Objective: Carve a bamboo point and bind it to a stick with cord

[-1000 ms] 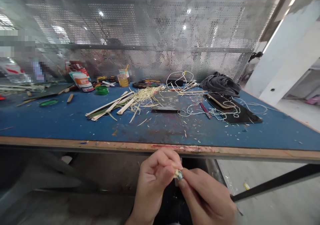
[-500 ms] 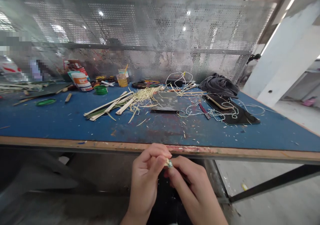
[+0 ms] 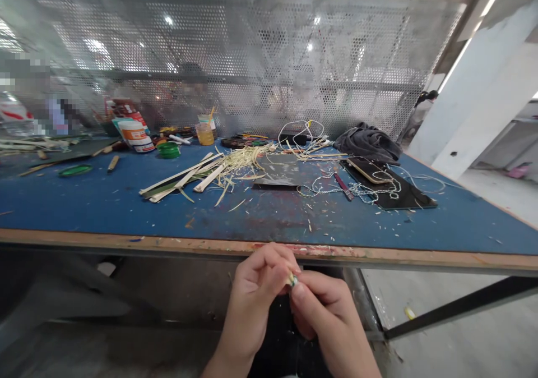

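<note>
Below the near edge of the blue table (image 3: 84,204), my left hand (image 3: 252,299) and my right hand (image 3: 325,319) meet fingertip to fingertip. Both pinch one small pale piece with a green and white wrap (image 3: 292,279). The fingers of each hand are curled closed around it, and most of the piece is hidden between them. On the table beyond lie pale bamboo strips and shavings (image 3: 197,177) and a tangle of white and green twine (image 3: 361,188).
A paint jar (image 3: 133,136), green lids (image 3: 168,150), a yellow cup (image 3: 205,133), a dark sheet (image 3: 281,171), a phone (image 3: 370,169) on a black mat, white cable and a dark cloth (image 3: 369,141) lie on the table. A perforated metal screen (image 3: 252,64) stands behind it.
Both hands stay pinched on the small wrapped piece and have shifted slightly, first left and up, then a little right. The right thumb now covers more of the piece.
</note>
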`<move>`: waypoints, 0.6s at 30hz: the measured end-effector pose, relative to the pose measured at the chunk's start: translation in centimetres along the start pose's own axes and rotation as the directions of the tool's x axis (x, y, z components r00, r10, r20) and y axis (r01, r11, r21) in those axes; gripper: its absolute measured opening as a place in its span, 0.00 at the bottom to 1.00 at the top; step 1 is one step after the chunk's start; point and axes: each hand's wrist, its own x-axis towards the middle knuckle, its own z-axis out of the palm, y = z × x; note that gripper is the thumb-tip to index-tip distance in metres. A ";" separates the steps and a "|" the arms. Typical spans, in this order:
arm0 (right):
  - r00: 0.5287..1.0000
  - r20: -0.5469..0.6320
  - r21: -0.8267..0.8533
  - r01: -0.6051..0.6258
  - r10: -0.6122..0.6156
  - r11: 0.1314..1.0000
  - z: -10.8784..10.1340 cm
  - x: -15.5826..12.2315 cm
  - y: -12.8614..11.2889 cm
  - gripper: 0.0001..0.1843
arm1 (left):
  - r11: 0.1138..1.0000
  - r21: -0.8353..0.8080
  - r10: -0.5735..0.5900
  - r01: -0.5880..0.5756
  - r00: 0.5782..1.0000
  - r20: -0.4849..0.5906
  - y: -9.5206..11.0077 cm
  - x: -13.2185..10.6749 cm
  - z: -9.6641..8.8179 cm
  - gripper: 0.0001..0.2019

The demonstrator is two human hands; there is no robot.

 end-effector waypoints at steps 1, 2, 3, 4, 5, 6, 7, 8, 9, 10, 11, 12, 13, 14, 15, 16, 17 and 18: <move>0.999 0.023 0.032 -0.039 0.038 0.999 0.1 0.1 0.0 0.22 | 1.000 0.019 0.016 -0.015 0.999 -0.041 0.0 0.1 0.1 0.12; 0.997 0.043 0.050 -0.070 0.068 0.996 0.2 0.2 0.0 0.21 | 0.999 0.041 0.038 -0.035 0.996 -0.078 0.0 0.2 0.1 0.13; 0.995 0.053 0.048 -0.085 0.082 0.995 0.2 0.2 0.0 0.20 | 0.996 0.065 0.062 -0.055 0.993 -0.104 0.1 0.3 0.1 0.13; 0.996 0.045 0.028 -0.078 0.077 0.997 0.3 0.2 0.1 0.18 | 0.993 0.096 0.085 -0.074 0.989 -0.119 0.1 0.4 0.0 0.13; 0.998 0.021 -0.010 -0.056 0.056 0.998 0.3 0.2 0.2 0.17 | 0.987 0.131 0.107 -0.091 0.986 -0.124 0.2 0.5 -0.1 0.13; 1.000 -0.017 -0.061 -0.025 0.024 0.998 0.3 0.2 0.4 0.15 | 0.981 0.168 0.120 -0.098 0.985 -0.124 0.3 0.6 -0.3 0.12; 0.998 -0.057 -0.115 0.009 -0.015 0.993 0.3 0.1 0.5 0.15 | 0.975 0.199 0.122 -0.096 0.985 -0.123 0.3 0.7 -0.4 0.12; 0.995 -0.090 -0.158 0.035 -0.050 0.987 0.3 0.1 0.7 0.15 | 0.972 0.217 0.114 -0.085 0.986 -0.125 0.4 0.7 -0.6 0.11; 0.992 -0.109 -0.182 0.046 -0.066 0.982 0.3 0.1 0.8 0.16 | 0.972 0.223 0.106 -0.074 0.985 -0.133 0.4 0.7 -0.8 0.11; 0.991 -0.119 -0.187 0.042 -0.065 0.982 0.3 0.1 0.8 0.16 | 0.974 0.217 0.098 -0.065 0.984 -0.146 0.5 0.6 -0.9 0.12; 0.991 -0.120 -0.178 0.033 -0.055 0.983 0.4 0.1 0.8 0.17 | 0.977 0.203 0.089 -0.056 0.983 -0.159 0.5 0.5 -1.0 0.13; 0.992 -0.117 -0.163 0.027 -0.046 0.986 0.4 0.2 0.8 0.17 | 0.982 0.186 0.076 -0.044 0.983 -0.169 0.5 0.4 -1.0 0.13; 0.993 -0.115 -0.150 0.022 -0.039 0.988 0.5 0.2 0.7 0.17 | 0.985 0.171 0.060 -0.030 0.983 -0.171 0.5 0.3 -1.0 0.13; 0.992 -0.118 -0.142 0.021 -0.038 0.990 0.5 0.3 0.6 0.18 | 0.987 0.160 0.036 -0.010 0.986 -0.161 0.5 0.2 -0.9 0.12; 0.991 -0.127 -0.138 0.025 -0.043 0.990 0.6 0.4 0.5 0.18 | 0.988 0.152 0.010 0.012 0.989 -0.145 0.5 0.2 -0.7 0.11; 0.990 -0.134 -0.134 0.030 -0.048 0.990 0.7 0.4 0.4 0.19 | 0.989 0.143 -0.015 0.034 0.991 -0.132 0.5 0.1 -0.5 0.10; 0.989 -0.140 -0.131 0.032 -0.050 0.991 0.8 0.5 0.3 0.19 | 0.989 0.136 -0.032 0.049 0.992 -0.125 0.5 0.2 -0.3 0.10; 0.989 -0.142 -0.128 0.027 -0.046 0.991 0.8 0.6 0.3 0.19 | 0.990 0.132 -0.040 0.057 0.991 -0.127 0.5 0.2 -0.1 0.09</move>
